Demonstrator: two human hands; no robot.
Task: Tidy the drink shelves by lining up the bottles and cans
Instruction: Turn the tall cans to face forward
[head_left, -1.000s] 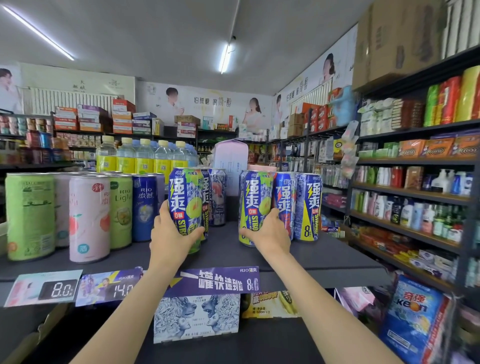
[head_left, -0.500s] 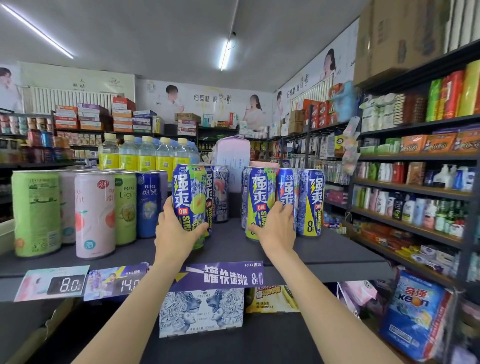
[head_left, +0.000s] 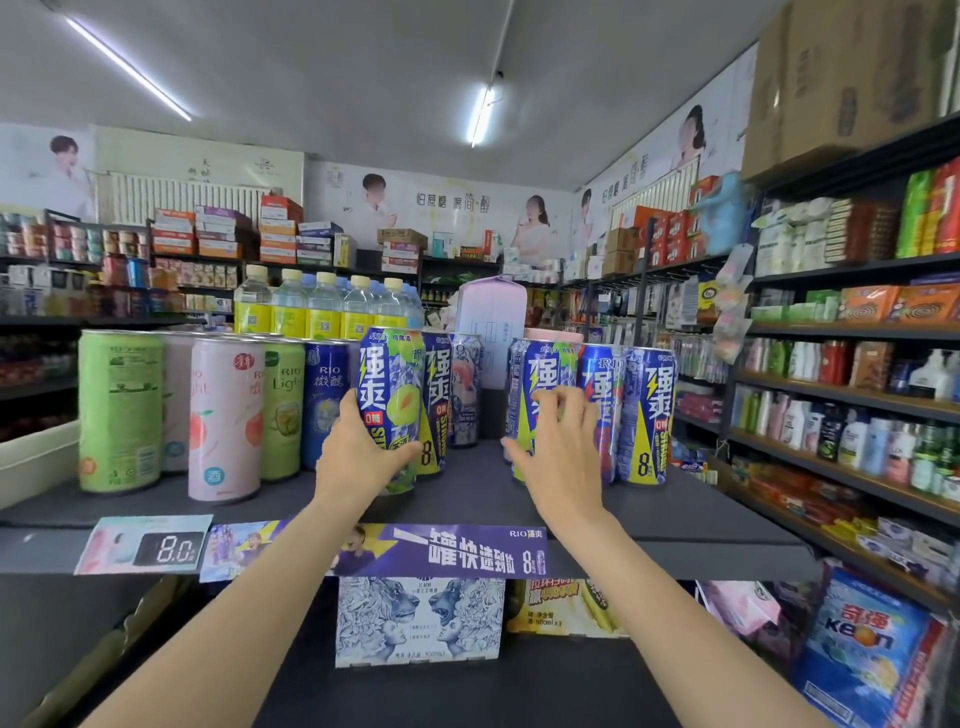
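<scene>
While your left hand (head_left: 363, 457) grips the melon can (head_left: 389, 410) on the shelf (head_left: 467, 499), your right hand (head_left: 558, 457) wraps the lemon can (head_left: 535, 384). Risk: a hard shove would topple touching neighbours (head_left: 647, 415).

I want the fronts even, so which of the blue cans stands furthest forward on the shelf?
The blue-and-green can gripped by the left hand. Its base sits nearer the shelf edge than any blue can beside or behind it.
</scene>
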